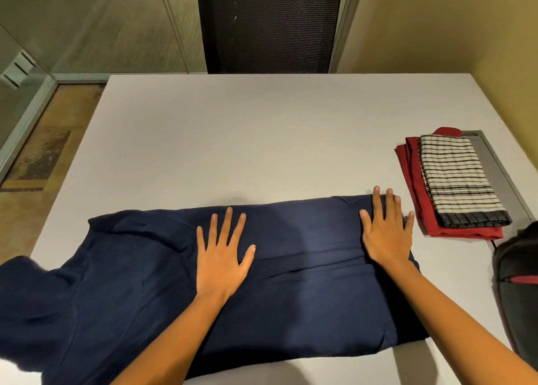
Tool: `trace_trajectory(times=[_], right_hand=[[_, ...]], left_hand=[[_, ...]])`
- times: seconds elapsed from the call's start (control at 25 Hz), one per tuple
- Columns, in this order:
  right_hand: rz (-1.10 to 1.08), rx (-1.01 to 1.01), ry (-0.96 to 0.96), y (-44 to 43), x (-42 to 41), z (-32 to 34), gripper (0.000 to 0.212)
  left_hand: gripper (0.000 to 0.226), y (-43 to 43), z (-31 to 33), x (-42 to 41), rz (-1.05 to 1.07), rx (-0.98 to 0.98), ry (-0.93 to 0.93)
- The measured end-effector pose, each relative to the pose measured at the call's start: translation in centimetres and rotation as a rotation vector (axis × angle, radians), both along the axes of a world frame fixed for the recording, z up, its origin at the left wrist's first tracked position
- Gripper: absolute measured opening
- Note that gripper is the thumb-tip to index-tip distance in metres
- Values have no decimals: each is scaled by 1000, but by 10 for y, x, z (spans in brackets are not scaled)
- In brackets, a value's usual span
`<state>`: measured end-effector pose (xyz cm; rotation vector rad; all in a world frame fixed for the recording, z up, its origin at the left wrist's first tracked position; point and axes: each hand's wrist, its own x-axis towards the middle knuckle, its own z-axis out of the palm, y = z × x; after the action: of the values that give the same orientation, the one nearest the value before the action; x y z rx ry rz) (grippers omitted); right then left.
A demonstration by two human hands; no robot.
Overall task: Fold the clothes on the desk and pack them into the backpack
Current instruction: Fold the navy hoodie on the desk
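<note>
1. Three garments counted on the white desk, plus two hands, one backpack and one black mesh chair behind the far edge.
2. Far left: loose, rumpled end of the navy garment, reaching out to the desk's left edge, blurry there.
3. Rest of it folded into a long band by the near edge, long axis left-right, squared-off end pointing right.
4. Left hand flat on the band's middle, fingers straight and spread, gripping nothing.
5. Right hand same deal, splayed flat on the band's right end, nothing held.
6. Just right of that, not touching the navy: folded red garment with a folded striped garment stacked on top, long axis running away from the near edge, partly over a grey metal hatch.
7. Far right: black backpack with red trim, only partly in frame, near the stack.
</note>
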<state>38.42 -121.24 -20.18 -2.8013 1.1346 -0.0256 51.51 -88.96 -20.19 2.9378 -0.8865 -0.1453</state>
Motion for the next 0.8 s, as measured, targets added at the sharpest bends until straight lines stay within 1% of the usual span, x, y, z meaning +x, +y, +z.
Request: trace_trajectory(times=[0.04, 0.08, 0.12, 0.16, 0.24, 0.28, 0.32, 0.44, 0.52, 0.6, 0.64, 0.72, 0.8], right_hand=[[-35, 17, -26, 3, 2, 5, 70], [-19, 13, -57, 12, 5, 12, 71], [54, -6, -92, 25, 6, 17, 70], [164, -3, -129, 43, 6, 22, 67], [408, 89, -187, 90, 5, 28, 61], [523, 135, -200, 114, 5, 29, 60], [621, 163, -203, 136, 6, 26, 59], [799, 184, -164, 192, 22, 14, 59], [860, 213, -151, 217, 37, 11, 59], [923, 230, -142, 238, 51, 13, 60], [962, 233, -138, 247, 58, 14, 61], [1031, 229, -128, 267, 72, 15, 64], [1051, 185, -124, 284, 87, 12, 68]], left_hand=[[69, 0, 2, 1, -1, 0, 14], [69, 0, 5, 0, -1, -16, 34], [69, 0, 9, 0, 8, -64, 67], [68, 1, 16, 0, 35, -164, 117], [62, 9, 28, 0, 146, -409, 209], [58, 16, 33, 0, 185, -488, 193], [55, 26, 36, 3, 211, -514, 129], [57, 60, 36, 21, 341, -489, -10], [68, 78, 42, 37, 504, -492, -58], [72, 91, 52, 55, 783, -570, -72], [73, 97, 58, 66, 931, -577, -62], [82, 105, 68, 87, 1173, -513, 48], [91, 109, 73, 105, 1308, -508, 230]])
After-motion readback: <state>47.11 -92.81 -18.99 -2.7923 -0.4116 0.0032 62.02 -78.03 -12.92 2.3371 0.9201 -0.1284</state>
